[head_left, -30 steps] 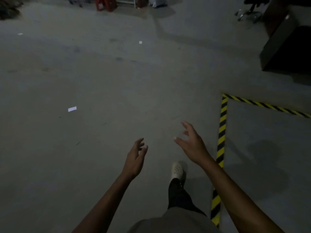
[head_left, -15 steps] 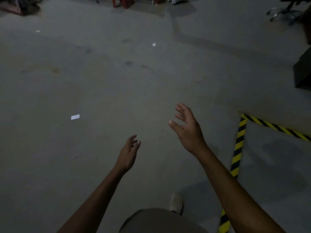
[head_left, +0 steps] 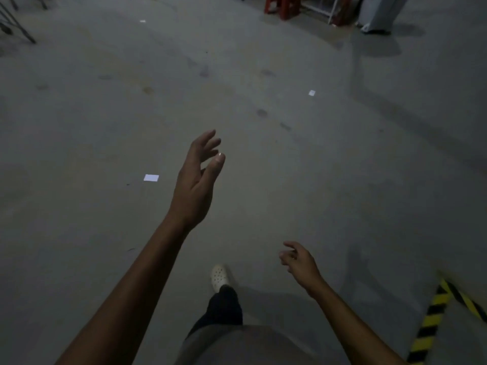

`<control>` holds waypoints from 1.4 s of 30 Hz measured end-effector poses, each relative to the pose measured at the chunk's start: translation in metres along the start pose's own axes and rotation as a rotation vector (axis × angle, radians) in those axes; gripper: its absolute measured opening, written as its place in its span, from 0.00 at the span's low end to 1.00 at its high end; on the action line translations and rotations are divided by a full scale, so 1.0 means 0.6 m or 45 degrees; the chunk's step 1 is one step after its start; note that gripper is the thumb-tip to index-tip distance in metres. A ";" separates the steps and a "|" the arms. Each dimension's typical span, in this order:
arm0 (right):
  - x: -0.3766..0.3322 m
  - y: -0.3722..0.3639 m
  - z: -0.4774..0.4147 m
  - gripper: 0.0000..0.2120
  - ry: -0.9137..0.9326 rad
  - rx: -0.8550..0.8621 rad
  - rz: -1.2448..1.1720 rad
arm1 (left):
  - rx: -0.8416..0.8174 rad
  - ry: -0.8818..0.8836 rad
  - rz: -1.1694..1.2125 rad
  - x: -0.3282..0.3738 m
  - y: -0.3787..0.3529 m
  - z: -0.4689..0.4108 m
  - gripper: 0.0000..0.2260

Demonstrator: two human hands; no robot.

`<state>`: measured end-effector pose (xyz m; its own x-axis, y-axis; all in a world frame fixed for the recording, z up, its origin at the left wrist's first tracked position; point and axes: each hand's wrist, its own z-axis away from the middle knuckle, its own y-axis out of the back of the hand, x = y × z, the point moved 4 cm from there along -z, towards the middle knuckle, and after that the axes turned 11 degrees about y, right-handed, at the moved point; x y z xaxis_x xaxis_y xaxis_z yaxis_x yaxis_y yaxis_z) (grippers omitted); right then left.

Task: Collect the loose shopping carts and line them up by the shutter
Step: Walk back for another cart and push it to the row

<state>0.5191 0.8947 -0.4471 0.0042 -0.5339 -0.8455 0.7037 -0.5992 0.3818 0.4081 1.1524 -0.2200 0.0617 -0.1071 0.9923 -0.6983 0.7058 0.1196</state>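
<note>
I am walking over a dim grey concrete floor [head_left: 263, 180] with both hands free. My left hand [head_left: 197, 180] is raised in front of me, fingers relaxed and holding nothing. Lower and to the right, my right hand [head_left: 299, 262] hangs with loosely curled fingers, also holding nothing. Thin metal bars [head_left: 15, 25] at the top left edge may belong to a cart frame, but I cannot tell. No shutter is in view.
My white shoe [head_left: 219, 277] steps forward between my arms. Yellow-black hazard tape [head_left: 432, 320] marks the floor at the bottom right. Red stools [head_left: 283, 6] and a white rack [head_left: 329, 9] stand at the far top right. Small paper scraps [head_left: 151, 177] lie on the floor.
The view has swung left and forward. My left hand has risen while my right hand has dropped lower. The hazard tape has slid toward the bottom right corner.
</note>
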 end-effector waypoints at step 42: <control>-0.782 -0.007 -1.665 0.24 0.286 -0.022 -0.032 | 0.240 0.040 -0.176 -0.025 0.165 -1.740 0.28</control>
<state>1.2242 1.7436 -0.4247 0.1434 -0.3713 -0.9174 0.7175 -0.5995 0.3548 1.0826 1.9547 -0.1904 0.1862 -0.1695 0.9678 -0.8021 0.5426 0.2493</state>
